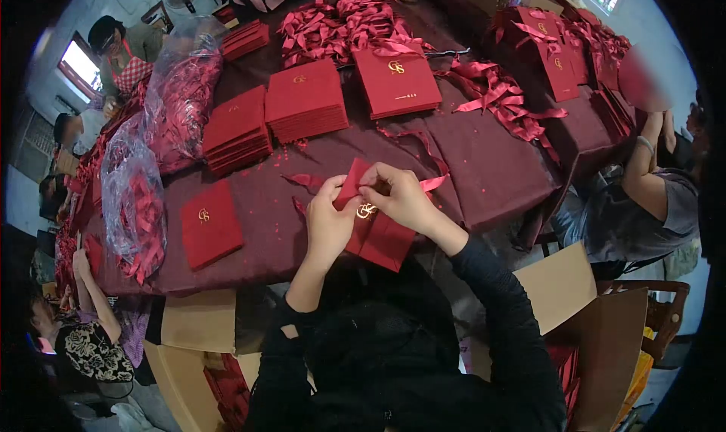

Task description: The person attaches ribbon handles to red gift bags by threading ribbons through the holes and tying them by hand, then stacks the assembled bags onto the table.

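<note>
In front of me, at the near edge of the table, a flat red paper gift bag [384,243] with a gold emblem lies tilted between my hands. My left hand [330,216] pinches its upper part from the left, thumb over the front. From the right, my right hand [402,198] has thumb and fingers closed on the same upper part, close to the left fingertips. A red ribbon [433,183] sticks out behind the right hand, and another ribbon end [305,180] shows at the left. The exact pinch point is partly hidden by my fingers.
Stacks of red bags [306,99] stand beyond my hands; a single bag [211,224] lies left. Ribbons [340,27] pile up at the back. Plastic sacks [136,198] of ribbon stand left. Open cartons [200,322] flank me. Other people work at both sides.
</note>
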A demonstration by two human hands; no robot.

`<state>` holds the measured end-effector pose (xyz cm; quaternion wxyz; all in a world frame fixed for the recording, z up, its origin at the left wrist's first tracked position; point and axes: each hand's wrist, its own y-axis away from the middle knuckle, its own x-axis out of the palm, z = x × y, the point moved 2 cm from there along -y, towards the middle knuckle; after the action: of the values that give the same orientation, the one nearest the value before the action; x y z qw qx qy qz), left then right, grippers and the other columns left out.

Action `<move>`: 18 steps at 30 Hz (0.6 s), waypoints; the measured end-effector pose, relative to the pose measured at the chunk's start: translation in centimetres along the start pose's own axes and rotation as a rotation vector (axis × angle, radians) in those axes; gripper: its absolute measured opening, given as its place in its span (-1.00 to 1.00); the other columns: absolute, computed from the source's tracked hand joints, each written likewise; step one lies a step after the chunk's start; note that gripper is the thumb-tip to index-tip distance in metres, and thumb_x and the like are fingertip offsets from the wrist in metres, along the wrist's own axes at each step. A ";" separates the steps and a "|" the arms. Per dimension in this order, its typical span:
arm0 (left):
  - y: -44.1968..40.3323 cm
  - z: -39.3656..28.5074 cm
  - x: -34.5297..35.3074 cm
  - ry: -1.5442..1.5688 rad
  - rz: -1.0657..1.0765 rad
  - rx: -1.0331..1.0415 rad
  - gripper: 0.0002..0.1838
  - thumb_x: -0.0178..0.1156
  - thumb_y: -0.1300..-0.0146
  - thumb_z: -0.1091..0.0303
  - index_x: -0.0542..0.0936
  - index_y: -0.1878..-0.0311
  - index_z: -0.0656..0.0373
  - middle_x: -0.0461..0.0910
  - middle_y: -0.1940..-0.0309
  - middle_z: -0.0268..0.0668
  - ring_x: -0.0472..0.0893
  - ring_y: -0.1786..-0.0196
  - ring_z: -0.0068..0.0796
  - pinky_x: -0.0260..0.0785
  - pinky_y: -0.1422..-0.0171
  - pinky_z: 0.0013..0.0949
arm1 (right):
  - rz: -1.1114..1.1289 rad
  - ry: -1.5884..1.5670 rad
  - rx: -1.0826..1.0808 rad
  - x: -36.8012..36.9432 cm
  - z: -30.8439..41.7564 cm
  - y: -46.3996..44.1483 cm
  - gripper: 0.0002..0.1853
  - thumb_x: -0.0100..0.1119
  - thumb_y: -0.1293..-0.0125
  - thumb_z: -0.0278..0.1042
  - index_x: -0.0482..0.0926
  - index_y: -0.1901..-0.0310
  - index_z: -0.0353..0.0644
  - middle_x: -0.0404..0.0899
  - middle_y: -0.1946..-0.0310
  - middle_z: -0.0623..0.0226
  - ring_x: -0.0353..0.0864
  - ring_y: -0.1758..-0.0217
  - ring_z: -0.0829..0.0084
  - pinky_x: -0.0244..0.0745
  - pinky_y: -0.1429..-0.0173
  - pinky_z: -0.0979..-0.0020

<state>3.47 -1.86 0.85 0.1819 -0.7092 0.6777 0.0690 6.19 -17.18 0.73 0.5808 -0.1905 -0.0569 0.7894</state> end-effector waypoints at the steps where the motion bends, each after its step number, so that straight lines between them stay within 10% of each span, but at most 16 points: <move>1: -0.1 -0.1 0.0 0.029 0.003 -0.015 -0.66 0.27 -0.14 0.51 0.52 -0.01 0.28 0.69 0.20 -0.07 0.69 0.12 -0.31 0.46 0.03 -0.37 | 0.002 0.004 -0.001 -0.1 0.1 0.0 -0.91 0.23 -0.25 -0.56 0.50 0.28 -0.31 0.54 0.50 0.44 0.48 0.38 0.75 0.43 0.32 0.59; 9: 0.2 0.1 0.3 0.007 -0.038 0.017 -0.68 0.22 -0.16 0.61 0.53 -0.02 0.37 0.68 0.16 -0.16 0.64 0.11 -0.49 0.45 -0.02 -0.44 | -0.005 0.138 -0.019 -0.3 0.2 -0.6 -0.93 0.23 -0.21 -0.56 0.54 0.37 -0.36 0.60 0.51 0.35 0.50 0.40 0.71 0.43 0.35 0.53; 13: 0.5 -0.6 0.6 -0.127 -0.048 0.067 -0.64 0.25 -0.13 0.50 0.52 -0.03 0.26 0.64 0.14 0.01 0.64 0.04 -0.06 0.46 -0.02 -0.21 | 0.036 0.240 0.015 -0.5 1.0 -1.2 -0.92 0.24 -0.13 -0.55 0.55 0.39 -0.37 0.60 0.56 0.23 0.56 0.47 0.59 0.43 0.37 0.48; 15: 0.6 -0.9 0.6 -0.222 -0.062 0.093 -0.64 0.24 -0.13 0.49 0.51 -0.04 0.26 0.63 0.14 0.03 0.63 0.03 -0.01 0.46 -0.02 -0.17 | -0.012 0.319 -0.005 -0.4 1.5 -1.5 -0.88 0.25 -0.05 -0.47 0.57 0.40 -0.35 0.57 0.50 -0.08 0.64 0.38 0.01 0.48 0.32 0.17; 18: 0.7 -1.1 0.7 -0.268 -0.056 0.133 -0.63 0.23 -0.14 0.48 0.50 -0.05 0.26 0.62 0.16 0.04 0.61 0.06 0.06 0.44 -0.02 -0.10 | 0.006 0.332 0.022 -0.5 1.8 -2.0 -0.90 0.22 -0.04 -0.48 0.58 0.43 -0.35 0.58 0.50 -0.08 0.62 0.35 -0.06 0.47 0.30 0.10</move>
<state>2.70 -2.89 1.56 0.3191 -0.6985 0.6305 0.1127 7.45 -16.80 3.19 0.5821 -0.3119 0.0490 0.7493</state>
